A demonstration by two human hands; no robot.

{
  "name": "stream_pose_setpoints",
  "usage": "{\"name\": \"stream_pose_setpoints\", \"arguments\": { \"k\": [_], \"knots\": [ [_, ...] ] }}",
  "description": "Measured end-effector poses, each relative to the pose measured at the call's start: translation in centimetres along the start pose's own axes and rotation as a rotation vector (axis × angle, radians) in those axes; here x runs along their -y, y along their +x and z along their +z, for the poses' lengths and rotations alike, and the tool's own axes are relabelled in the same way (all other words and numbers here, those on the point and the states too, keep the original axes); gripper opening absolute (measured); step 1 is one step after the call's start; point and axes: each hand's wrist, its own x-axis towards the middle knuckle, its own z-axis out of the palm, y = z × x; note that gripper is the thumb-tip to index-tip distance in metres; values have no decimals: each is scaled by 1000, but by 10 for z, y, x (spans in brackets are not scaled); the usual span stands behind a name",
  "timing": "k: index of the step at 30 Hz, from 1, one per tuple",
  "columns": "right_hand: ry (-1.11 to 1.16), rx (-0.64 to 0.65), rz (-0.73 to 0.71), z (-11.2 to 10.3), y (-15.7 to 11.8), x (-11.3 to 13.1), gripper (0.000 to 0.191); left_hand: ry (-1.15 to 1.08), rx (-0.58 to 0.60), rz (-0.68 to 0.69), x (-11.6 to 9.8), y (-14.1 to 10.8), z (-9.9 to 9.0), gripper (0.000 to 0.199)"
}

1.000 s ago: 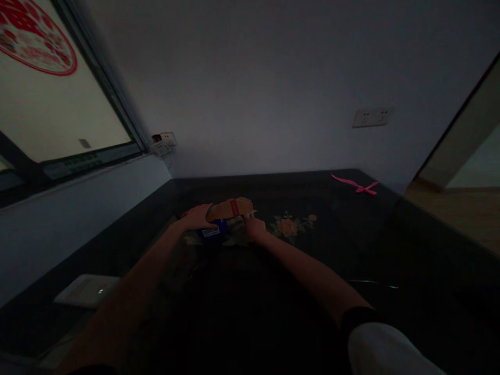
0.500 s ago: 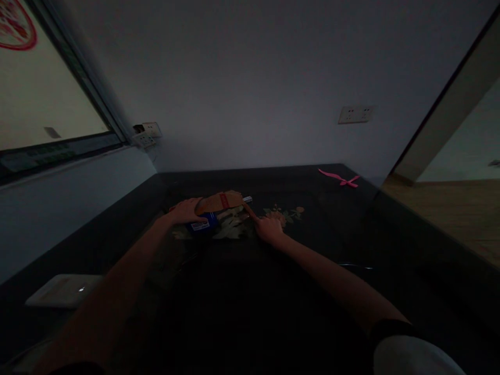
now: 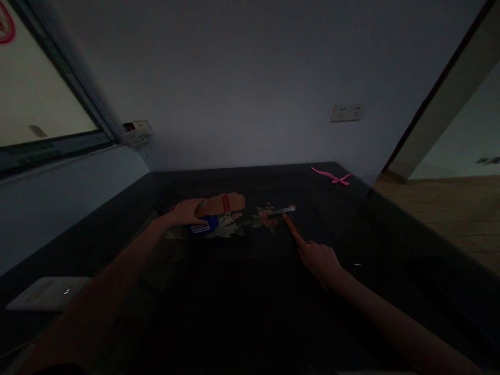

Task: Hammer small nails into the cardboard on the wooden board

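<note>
1) The silver strip (image 3: pixel 278 211) lies flat on the table (image 3: pixel 242 291), right of the middle and toward the far edge; because only the index fingertip of the right hand (image 3: pixel 322 260) appears to touch it, it could be skidded or spun by an uneven push
2) On that hand the index finger is stretched out, the others are curled, and nothing is gripped; if the strip's rim is sharp, the fingertip could be nicked
3) By the left hand (image 3: pixel 182 212), thumb and fingers are curved about the left end of the brown piece (image 3: pixel 234 202), parted by its width; whether the blue box (image 3: pixel 211 223) beneath is also held cannot be told, so it could be tipped if the wrist were turned
4) Edges could be misjudged in the dim light
5) A pink ribbon (image 3: pixel 339 181) is left near the far right corner, a white case (image 3: pixel 42 294) by the left edge; the strip's way is blocked by neither
</note>
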Motion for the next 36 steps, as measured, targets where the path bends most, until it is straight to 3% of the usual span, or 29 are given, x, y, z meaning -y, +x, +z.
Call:
{"name": "stream_pose_setpoints", "arguments": {
  "k": [10, 18, 25, 31, 36],
  "knots": [
    [-13, 63, 138, 7, -29, -33, 52, 2, 17, 231, -121, 6, -4, 108],
    [37, 63, 193, 7, -25, -46, 51, -39, -67, 302, -180, 11, -4, 116],
    [71, 62, 195, 6, -26, -50, 51, -21, -71, 303, -198, -1, -16, 115],
    [82, 70, 190, 9, -24, -53, 51, -108, -13, 294, -190, -6, -23, 104],
    [87, 72, 197, 8, -25, -52, 52, -139, -10, 299, -184, 2, -19, 103]
  ]
}}
